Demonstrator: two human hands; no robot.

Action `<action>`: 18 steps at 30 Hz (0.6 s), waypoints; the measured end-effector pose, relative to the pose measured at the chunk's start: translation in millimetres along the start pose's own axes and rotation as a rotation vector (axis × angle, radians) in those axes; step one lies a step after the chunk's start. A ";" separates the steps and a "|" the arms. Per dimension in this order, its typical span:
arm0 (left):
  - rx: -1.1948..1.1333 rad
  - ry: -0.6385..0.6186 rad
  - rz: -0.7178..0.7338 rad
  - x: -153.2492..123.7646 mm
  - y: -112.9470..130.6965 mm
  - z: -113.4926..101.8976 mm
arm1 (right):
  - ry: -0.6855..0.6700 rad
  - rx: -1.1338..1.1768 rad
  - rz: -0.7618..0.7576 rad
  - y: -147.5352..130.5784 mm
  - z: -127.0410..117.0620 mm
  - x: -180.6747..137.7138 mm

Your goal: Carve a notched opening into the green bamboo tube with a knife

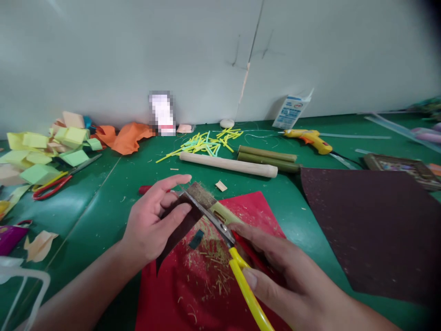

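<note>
My left hand (148,225) pinches a dark brown strip of what looks like sandpaper (177,220) between thumb and fingers. In my right hand (282,262) is a pair of scissors (248,292) with yellow and red handles. Their metal blades lie along the strip's edge, pointing at my left fingertips. Below the blades, a pale green bamboo piece (229,212) with a small slot rests on a red sheet (255,207). Bamboo shavings (218,257) and a small dark scrap (196,239) are scattered on that sheet. Part of the bamboo is hidden by my right hand.
Behind lie a pale wooden stick (227,164), green bamboo tubes (268,158) and cut yellow straws (196,145). A yellow glue gun (308,138) and a large dark brown sheet (365,220) are at right. Folded papers (37,151) and red-handled scissors (55,186) lie left.
</note>
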State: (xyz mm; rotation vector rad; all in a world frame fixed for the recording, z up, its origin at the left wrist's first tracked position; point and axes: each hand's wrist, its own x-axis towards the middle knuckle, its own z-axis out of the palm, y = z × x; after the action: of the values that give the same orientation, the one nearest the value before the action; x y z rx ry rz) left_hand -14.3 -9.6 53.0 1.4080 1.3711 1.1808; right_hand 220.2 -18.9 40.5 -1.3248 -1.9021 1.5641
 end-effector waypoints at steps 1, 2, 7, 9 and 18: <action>0.000 -0.001 0.004 0.2 -0.4 0.2 | 0.002 -0.011 -0.010 0.6 -0.1 0.2; 0.001 -0.002 0.006 0.4 -0.9 0.3 | 0.007 -0.022 -0.021 1.2 -0.2 0.5; -0.007 -0.012 -0.004 1.0 -6.0 -0.3 | 0.016 0.022 -0.047 0.5 -0.5 2.5; -0.022 -0.020 -0.008 1.8 -7.6 -0.6 | -0.003 0.070 -0.028 -2.3 -0.9 3.0; -0.104 -0.134 -0.168 5.4 -11.7 6.5 | -0.124 0.415 0.123 -20.6 0.7 -4.2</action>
State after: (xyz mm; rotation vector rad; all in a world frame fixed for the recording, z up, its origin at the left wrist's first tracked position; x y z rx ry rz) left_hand -10.8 -3.1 40.6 1.2497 1.2891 1.0153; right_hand 212.7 -21.8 60.0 -1.1999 -1.4680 2.0088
